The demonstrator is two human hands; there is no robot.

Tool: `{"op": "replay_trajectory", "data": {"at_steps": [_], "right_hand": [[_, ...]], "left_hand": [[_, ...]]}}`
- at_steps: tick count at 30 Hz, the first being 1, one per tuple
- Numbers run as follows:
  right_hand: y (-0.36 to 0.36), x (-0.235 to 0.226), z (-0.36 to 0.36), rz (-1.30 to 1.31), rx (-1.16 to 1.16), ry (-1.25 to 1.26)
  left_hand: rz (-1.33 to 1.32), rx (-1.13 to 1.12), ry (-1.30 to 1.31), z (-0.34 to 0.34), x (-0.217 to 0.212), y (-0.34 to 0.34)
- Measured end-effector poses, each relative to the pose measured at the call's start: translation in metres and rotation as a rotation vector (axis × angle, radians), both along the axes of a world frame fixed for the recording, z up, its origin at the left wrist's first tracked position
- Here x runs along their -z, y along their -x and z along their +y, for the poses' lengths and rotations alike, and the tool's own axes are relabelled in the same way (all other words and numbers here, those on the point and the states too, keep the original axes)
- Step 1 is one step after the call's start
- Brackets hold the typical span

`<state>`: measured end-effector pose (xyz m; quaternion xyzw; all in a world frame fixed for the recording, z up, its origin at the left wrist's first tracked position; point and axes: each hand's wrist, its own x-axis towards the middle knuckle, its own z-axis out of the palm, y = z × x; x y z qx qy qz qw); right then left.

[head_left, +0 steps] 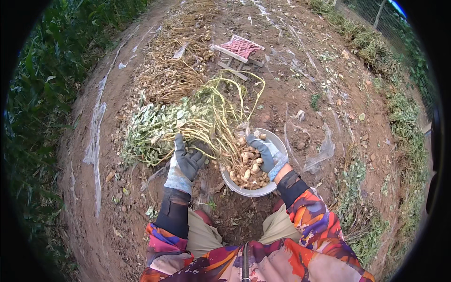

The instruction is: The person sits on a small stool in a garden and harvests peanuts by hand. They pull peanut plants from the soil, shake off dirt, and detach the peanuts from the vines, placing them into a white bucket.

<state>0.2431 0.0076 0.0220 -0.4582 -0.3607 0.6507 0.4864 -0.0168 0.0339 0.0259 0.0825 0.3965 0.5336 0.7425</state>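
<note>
Left hand [187, 159] in grey knit glove, fingers curled shut, right hand [264, 152] in grey-blue glove likewise closed, both forearms extended forward, sleeved in multicoloured fabric.

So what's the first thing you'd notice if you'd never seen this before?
Probably the peanut plant, its pale stems gripped in the gloved left hand in the middle. Just right of it, the gloved right hand is over a metal bowl full of peanuts. Farther up, a small stool stands on the bare soil.
</note>
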Motion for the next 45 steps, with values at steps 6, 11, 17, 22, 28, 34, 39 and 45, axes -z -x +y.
{"op": "replay_trajectory", "data": {"at_steps": [6,11,17,22,28,34,39,45], "right_hand": [[-0.006,-0.003,-0.015,-0.515,0.049,-0.604],[0.021,-0.039,-0.023,-0.032,0.053,-0.199],[0.039,-0.022,-0.028,0.184,-0.119,0.077],[0.028,-0.002,-0.021,-0.153,-0.187,0.004],[0.035,-0.028,-0.034,0.029,-0.024,-0.08],[0.023,-0.027,-0.035,0.174,0.05,-0.089],[0.02,-0.031,-0.03,0.223,-0.006,-0.11],[0.025,-0.037,-0.025,-0.031,0.149,-0.161]], "left_hand": [[-0.263,-0.442,-0.246,-0.006,-0.003,0.001],[-0.209,-0.147,-0.308,-0.025,-0.006,-0.02],[-0.043,0.341,-0.596,-0.025,-0.006,-0.03],[0.021,0.512,-0.425,-0.012,0.003,-0.044],[0.288,0.532,-0.62,-0.009,-0.027,-0.052],[-0.057,0.284,-0.525,-0.004,-0.025,-0.056],[-0.095,0.246,-0.393,-0.011,-0.038,-0.062],[0.472,0.149,-0.768,-0.009,0.009,-0.058]]}}
